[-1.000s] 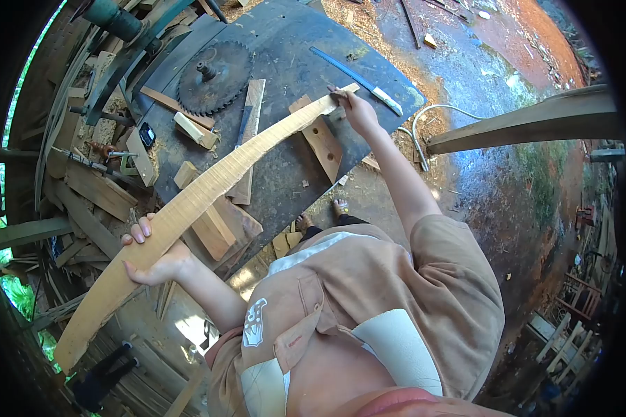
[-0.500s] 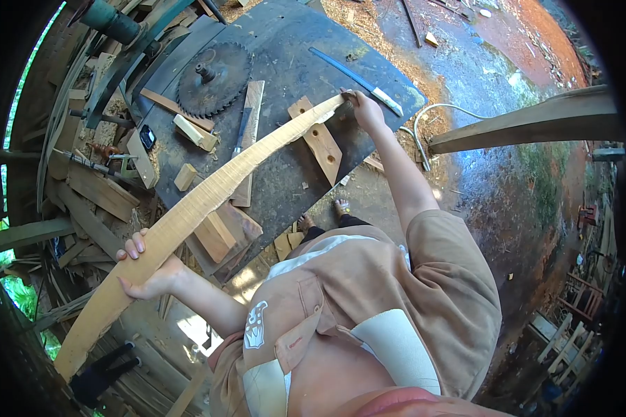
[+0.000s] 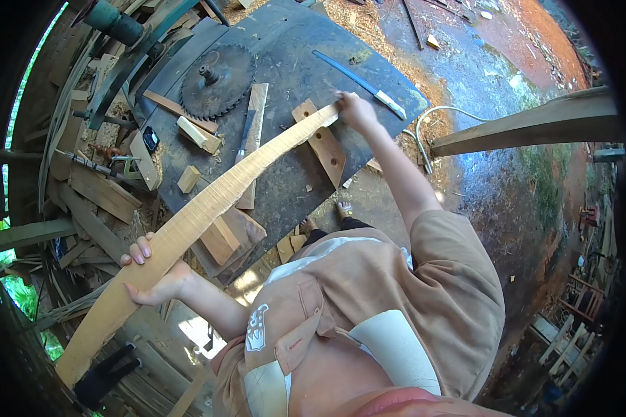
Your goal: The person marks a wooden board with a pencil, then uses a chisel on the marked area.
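Board [image 3: 222, 193] in both hands, slanting over bench [image 3: 292, 66].
My left hand [image 3: 153, 270] wraps the wide end, right hand [image 3: 353, 111] pinches the narrow tip; saw blade [image 3: 233, 87] lies beyond.

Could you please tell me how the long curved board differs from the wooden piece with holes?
The curved board is longer than the holed piece. The curved board is held up by the left hand and right hand, while the holed piece lies on the table. The curved board shows no holes; the holed piece has round ones. Both look wooden.
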The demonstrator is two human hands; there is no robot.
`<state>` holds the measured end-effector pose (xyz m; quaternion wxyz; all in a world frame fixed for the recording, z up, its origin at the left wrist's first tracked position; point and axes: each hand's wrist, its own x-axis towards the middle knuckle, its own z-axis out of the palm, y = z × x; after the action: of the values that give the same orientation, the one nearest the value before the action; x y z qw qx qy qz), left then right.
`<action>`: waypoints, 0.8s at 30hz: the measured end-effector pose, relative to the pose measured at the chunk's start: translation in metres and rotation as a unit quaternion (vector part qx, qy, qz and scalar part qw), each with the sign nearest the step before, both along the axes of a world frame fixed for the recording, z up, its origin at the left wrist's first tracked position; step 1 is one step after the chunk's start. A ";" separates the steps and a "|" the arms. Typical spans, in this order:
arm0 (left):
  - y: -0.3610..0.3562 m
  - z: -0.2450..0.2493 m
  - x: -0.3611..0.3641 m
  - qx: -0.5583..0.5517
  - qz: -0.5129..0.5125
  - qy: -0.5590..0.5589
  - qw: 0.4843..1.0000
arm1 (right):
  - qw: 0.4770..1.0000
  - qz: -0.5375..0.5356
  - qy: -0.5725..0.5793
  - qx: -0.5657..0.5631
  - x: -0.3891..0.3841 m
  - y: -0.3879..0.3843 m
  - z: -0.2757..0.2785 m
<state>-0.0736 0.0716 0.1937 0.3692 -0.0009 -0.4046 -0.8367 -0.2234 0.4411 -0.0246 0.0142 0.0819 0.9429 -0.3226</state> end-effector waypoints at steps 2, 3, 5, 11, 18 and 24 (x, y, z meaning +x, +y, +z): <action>0.001 0.000 -0.001 -0.001 0.000 -0.002 1.000 | 0.998 0.030 0.041 -0.041 0.016 -0.027 0.011; 0.001 0.001 -0.002 0.002 0.000 -0.002 1.000 | 0.980 0.057 0.187 -0.045 0.027 -0.035 0.008; 0.001 0.000 -0.004 0.004 0.001 -0.005 1.000 | 0.986 0.005 0.148 -0.077 0.034 -0.033 0.005; 0.006 0.000 -0.007 0.002 -0.024 0.012 1.000 | 0.988 -0.155 0.008 -0.024 -0.005 0.010 -0.024; 0.003 0.000 -0.010 0.006 -0.023 0.005 1.000 | 0.966 0.089 0.199 -0.141 0.056 -0.087 0.059; 0.013 -0.008 -0.011 0.002 -0.019 0.006 1.000 | 0.979 -0.019 0.107 -0.172 0.024 -0.039 0.007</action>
<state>-0.0842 0.0844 0.1859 0.3557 -0.0130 -0.4004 -0.8444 -0.1993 0.4019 -0.0179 -0.0793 0.0613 0.8678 -0.4868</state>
